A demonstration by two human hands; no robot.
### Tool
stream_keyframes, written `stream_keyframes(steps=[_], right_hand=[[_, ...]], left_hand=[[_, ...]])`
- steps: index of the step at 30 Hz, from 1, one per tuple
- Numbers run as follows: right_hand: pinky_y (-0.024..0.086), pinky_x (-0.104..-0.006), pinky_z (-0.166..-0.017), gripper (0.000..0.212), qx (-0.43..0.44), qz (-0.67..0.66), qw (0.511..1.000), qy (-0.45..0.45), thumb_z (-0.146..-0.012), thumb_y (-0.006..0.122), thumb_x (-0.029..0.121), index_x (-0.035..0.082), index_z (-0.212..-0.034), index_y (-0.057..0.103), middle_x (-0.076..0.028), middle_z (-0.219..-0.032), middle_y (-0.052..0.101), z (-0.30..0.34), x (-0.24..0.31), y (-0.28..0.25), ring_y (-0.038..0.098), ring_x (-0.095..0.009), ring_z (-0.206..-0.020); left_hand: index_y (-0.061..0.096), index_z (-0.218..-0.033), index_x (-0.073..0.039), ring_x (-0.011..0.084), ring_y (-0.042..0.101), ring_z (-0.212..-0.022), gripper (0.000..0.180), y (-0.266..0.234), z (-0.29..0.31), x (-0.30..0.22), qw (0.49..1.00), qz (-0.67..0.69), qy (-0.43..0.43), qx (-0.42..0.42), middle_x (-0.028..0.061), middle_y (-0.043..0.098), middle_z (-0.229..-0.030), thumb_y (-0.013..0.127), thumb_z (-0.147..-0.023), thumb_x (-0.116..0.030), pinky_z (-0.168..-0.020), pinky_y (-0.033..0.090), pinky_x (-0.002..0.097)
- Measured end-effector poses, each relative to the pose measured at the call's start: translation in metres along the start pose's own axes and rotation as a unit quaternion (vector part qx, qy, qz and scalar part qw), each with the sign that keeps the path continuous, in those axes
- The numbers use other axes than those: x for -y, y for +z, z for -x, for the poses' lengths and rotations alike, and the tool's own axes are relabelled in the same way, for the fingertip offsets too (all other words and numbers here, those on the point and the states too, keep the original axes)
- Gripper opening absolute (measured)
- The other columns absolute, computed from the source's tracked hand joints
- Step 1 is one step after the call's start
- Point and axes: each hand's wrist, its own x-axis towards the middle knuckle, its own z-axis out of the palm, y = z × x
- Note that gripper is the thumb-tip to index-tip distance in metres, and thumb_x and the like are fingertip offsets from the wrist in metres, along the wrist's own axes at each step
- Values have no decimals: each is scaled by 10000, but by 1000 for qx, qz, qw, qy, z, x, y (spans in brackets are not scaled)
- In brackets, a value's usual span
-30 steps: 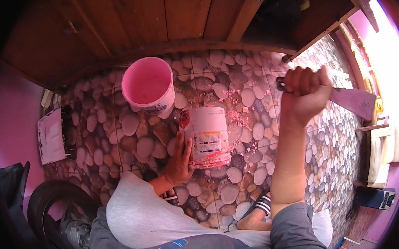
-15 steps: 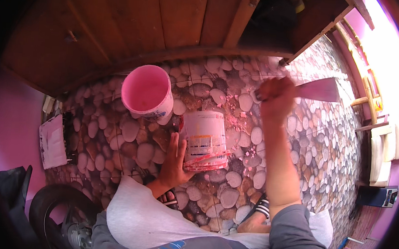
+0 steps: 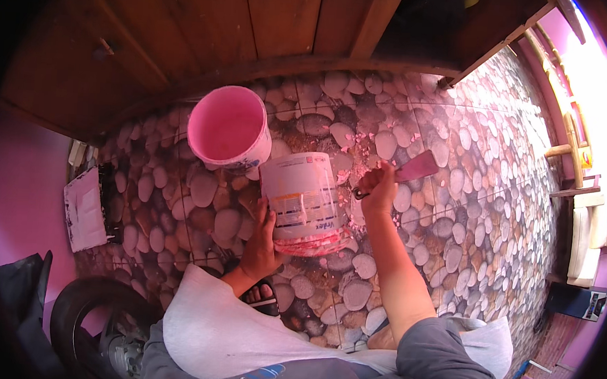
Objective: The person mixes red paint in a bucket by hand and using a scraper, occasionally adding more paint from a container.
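Behind the tipped white pail (image 3: 303,198), left-hand (image 3: 261,241) fingers are hidden.

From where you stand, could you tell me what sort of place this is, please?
Probably a room in a home being painted or repaired: a pebble-patterned tiled floor, pink walls, wooden cabinet doors, and a pink-smeared paint bucket beside a tilted white tub.

My left hand (image 3: 261,237) covers part of the white paint tub's (image 3: 304,202) side, and the tub's mouth faces away from me, so I can't see inside. My right hand (image 3: 378,188) hides the scraper's (image 3: 414,170) handle; only the blade shows. The tyre (image 3: 94,316) at lower left fades into the dark rim. My knees hide my feet, except one sandalled foot (image 3: 260,293).
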Motion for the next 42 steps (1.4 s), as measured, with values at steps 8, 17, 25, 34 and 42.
stream_keyframes(steps=[8,17,25,34,42], right_hand=[[230,-299,-443,419,112,-27,990,-79,-901,588,235,150,-611,298,32,-519,248,13,41,71,249,-116,-451],[238,-308,-432,378,95,-11,995,-38,-954,480,317,130,-648,362,18,-527,276,45,31,108,299,-132,-454],[196,-339,-482,430,212,-34,914,-346,-979,384,246,173,-584,228,11,-490,162,83,162,197,170,-144,-462],[204,-328,-440,395,117,37,988,-96,-958,471,251,126,-615,319,-9,-502,266,33,22,130,253,-145,-449],[284,-333,-495,417,176,-42,949,-258,-950,469,246,138,-589,291,4,-480,252,39,92,113,267,-155,-457]], left_hand=[[154,-1525,-78,527,169,-1427,1026,8,-10,-6,997,-8,-71,-10,313,122,-1558,802,-751,-264,-1153,267,525],[153,-1549,-104,543,142,-1426,1080,-8,-29,-16,994,-80,-1,75,306,114,-1563,779,-668,-136,-1145,264,564],[147,-1544,-61,532,138,-1432,984,-12,-14,-5,997,-62,3,38,310,95,-1567,708,-737,-80,-1158,233,559],[128,-1545,-52,524,214,-1411,922,5,-16,-9,998,12,-45,51,323,87,-1560,648,-784,-30,-1111,352,480],[94,-1549,-56,516,227,-1411,923,5,-21,-16,999,-6,-13,29,322,96,-1560,627,-796,-20,-1100,367,470]])
